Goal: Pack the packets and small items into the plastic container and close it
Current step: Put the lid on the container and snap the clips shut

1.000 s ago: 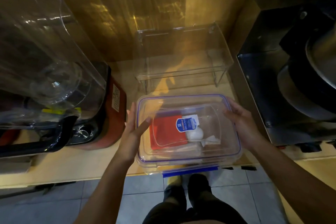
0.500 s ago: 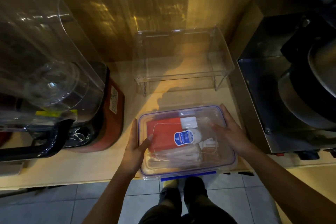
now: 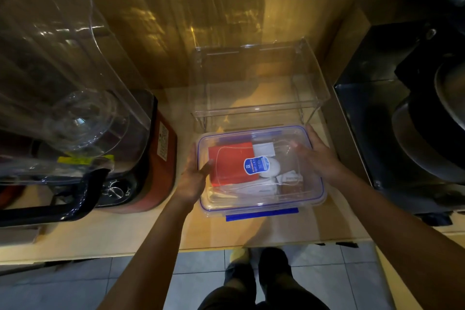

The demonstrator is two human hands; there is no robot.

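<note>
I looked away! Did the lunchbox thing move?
Yes. The plastic container slid away from the counter edge, toward the clear stand, between both hands.

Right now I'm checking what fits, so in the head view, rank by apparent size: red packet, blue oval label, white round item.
1. red packet
2. blue oval label and white round item: similar, partly overlapping, unsure.

Two hands in view, left hand (image 3: 192, 178) and right hand (image 3: 318, 158), both at one lidded plastic container (image 3: 312, 199) with one blue latch (image 3: 261, 214). Inside it: one red packet (image 3: 230, 158), one round white item (image 3: 273, 168), one blue label (image 3: 255, 165) on the lid; white packets too jumbled to count. Around it: one clear acrylic stand (image 3: 259, 108), one red blender base (image 3: 163, 158), one clear jug (image 3: 63, 83).
</note>
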